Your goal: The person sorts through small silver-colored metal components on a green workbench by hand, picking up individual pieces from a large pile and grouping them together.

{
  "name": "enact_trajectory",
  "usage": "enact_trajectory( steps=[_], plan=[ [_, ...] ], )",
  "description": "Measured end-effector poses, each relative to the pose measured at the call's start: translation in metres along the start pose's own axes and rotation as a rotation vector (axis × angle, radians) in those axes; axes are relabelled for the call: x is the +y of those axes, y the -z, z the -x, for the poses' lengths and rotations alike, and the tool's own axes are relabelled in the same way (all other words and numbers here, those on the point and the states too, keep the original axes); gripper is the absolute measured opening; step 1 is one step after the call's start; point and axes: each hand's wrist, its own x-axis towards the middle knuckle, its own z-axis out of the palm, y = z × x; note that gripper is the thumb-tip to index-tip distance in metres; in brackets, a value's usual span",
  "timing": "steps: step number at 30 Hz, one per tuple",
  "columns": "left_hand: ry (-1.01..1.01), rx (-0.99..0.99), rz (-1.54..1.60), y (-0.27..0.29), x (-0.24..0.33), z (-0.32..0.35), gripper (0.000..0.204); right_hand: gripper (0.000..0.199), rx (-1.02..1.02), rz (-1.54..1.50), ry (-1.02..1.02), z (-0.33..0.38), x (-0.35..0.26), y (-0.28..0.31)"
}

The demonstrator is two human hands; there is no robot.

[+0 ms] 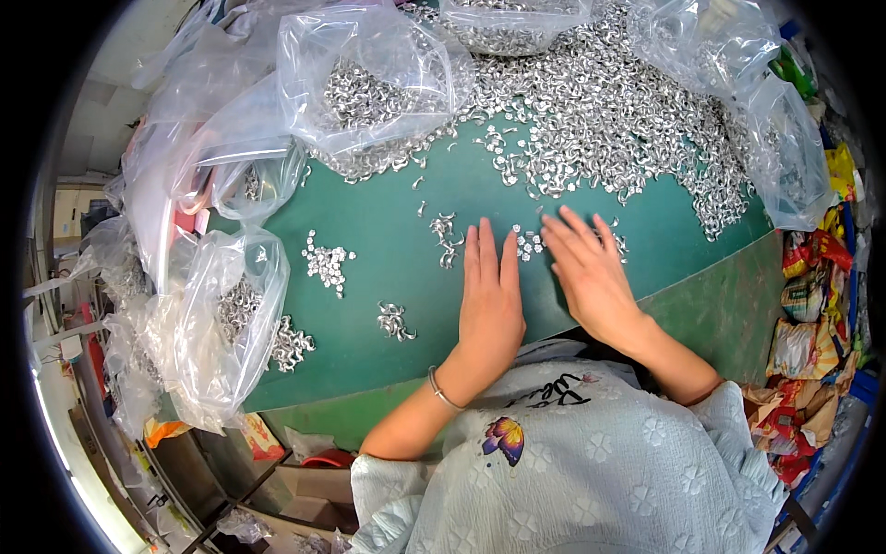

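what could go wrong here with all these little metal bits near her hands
The small cluster between the left hand and right hand may scatter into the big pile just behind it and get mixed back in. The bag at the table's left edge hangs over the side, with parts spilling from its mouth; more could slide off.

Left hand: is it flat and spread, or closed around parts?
Flat and open: the left hand lies palm-down on the green mat, fingers straight, gripping nothing.

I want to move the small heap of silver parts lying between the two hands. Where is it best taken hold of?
The small heap of silver parts lies loose and flat on the green mat, so there is probably nothing to pinch. Better cup it from above, left hand and right hand closing in from both sides.
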Motion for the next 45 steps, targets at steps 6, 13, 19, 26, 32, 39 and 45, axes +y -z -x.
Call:
enact_trajectory(
  steps=[6,13,19,26,32,39,45],
  plan=[
    [-0.027,0.005,0.116,-0.010,0.002,0.001,0.063,0.034,0.211,0.007,-0.006,-0.019,0.013,0.005],
    [-0.081,0.019,0.084,-0.020,-0.002,-0.015,0.037,0.007,0.157,0.031,0.056,-0.049,0.037,-0.006],
    [-0.145,-0.058,0.028,-0.008,-0.001,-0.013,0.053,0.008,-0.304,-0.408,0.094,-0.085,0.047,0.053],
    [-0.201,-0.037,-0.035,-0.013,-0.003,-0.010,0.058,0.032,0.432,-0.542,0.136,-0.294,0.085,0.109],
    [-0.165,-0.069,0.005,-0.012,-0.007,-0.002,0.058,0.026,0.373,-0.456,0.161,-0.197,0.043,0.091],
    [-0.134,0.000,0.186,-0.012,-0.011,0.002,0.060,0.021,-0.197,-0.537,0.085,-0.074,0.027,0.065],
    [0.060,0.226,0.357,-0.004,-0.013,0.013,0.053,0.033,-0.063,-0.496,0.010,-0.032,0.014,0.002]
  ],
)
